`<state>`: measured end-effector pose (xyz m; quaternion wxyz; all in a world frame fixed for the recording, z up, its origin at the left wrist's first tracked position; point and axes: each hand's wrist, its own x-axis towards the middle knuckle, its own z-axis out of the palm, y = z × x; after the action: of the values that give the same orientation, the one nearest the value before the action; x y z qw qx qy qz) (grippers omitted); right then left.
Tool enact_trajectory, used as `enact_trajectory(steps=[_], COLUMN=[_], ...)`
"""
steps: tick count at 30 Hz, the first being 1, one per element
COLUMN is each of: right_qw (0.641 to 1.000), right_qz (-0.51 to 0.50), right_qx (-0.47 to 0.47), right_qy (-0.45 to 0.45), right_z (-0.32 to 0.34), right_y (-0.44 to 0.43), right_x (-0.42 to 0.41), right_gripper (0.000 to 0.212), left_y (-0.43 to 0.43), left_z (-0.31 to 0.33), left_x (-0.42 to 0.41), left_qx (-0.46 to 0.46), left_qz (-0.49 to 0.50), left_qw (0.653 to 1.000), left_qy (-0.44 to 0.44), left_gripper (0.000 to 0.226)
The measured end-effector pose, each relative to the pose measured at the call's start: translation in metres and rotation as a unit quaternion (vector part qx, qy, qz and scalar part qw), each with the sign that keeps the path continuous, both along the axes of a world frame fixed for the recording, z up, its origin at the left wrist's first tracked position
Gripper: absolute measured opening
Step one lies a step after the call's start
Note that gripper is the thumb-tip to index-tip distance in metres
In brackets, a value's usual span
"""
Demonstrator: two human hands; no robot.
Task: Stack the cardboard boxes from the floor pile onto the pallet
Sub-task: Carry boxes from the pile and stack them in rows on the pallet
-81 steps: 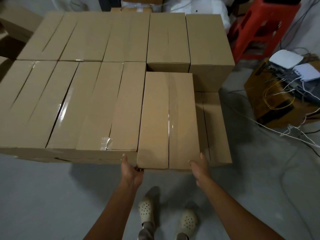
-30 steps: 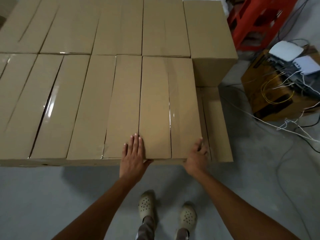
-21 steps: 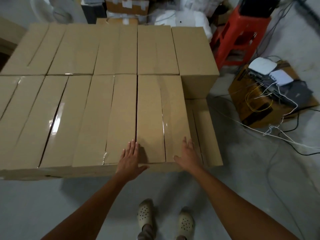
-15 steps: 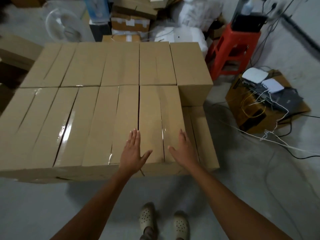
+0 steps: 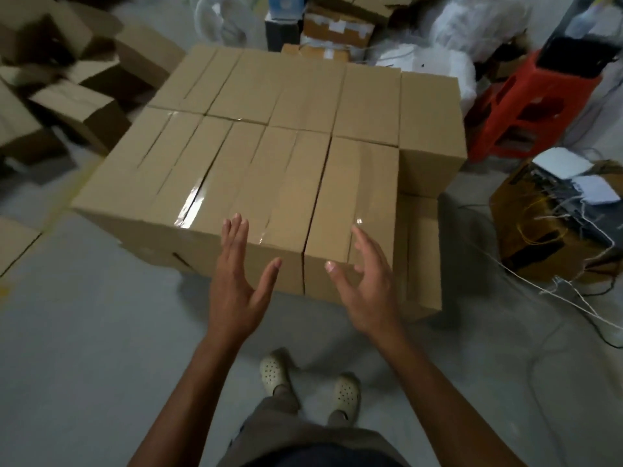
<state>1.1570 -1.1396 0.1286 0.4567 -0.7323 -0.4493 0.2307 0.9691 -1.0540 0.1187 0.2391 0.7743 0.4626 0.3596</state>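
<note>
At the front of the stack (image 5: 269,96), the taped cardboard box (image 5: 354,203) sits closed, its contents hidden. Before it the left hand (image 5: 236,284) and the right hand (image 5: 367,288) hang apart, fingers spread, holding nothing. Far left lies the floor pile (image 5: 67,92).

A red plastic stool (image 5: 526,106) stands at the upper right with a black object (image 5: 573,59) on top. 2 white devices (image 5: 561,162) lie among tangled cables (image 5: 539,214) at the right edge. White bags (image 5: 472,25) and a fan (image 5: 222,21) sit along the top, above grey floor (image 5: 84,365).
</note>
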Motion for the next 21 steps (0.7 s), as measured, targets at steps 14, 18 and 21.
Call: enact_trajectory(steps=[14, 18, 21], right_qw=[0.961, 0.943, 0.926], right_qz=[0.271, 0.322, 0.357], right_qx=[-0.025, -0.041, -0.071], right_qy=[-0.039, -0.076, -0.1], right_z=[-0.022, -0.034, -0.048], right_y=[0.101, 0.148, 0.184], right_x=[-0.286, -0.387, -0.447], right_gripper=[0.076, 0.076, 0.072], left_y=[-0.002, 0.025, 0.051], left_z=[-0.021, -0.031, -0.046], left_x=[-0.306, -0.395, -0.454], left_qx=[-0.008, -0.013, -0.031], left_qz=[0.228, 0.257, 0.277], left_qw=[0.973, 0.964, 0.957], left_qy=[0.046, 0.071, 0.085], left_gripper=[0.073, 0.071, 0.07])
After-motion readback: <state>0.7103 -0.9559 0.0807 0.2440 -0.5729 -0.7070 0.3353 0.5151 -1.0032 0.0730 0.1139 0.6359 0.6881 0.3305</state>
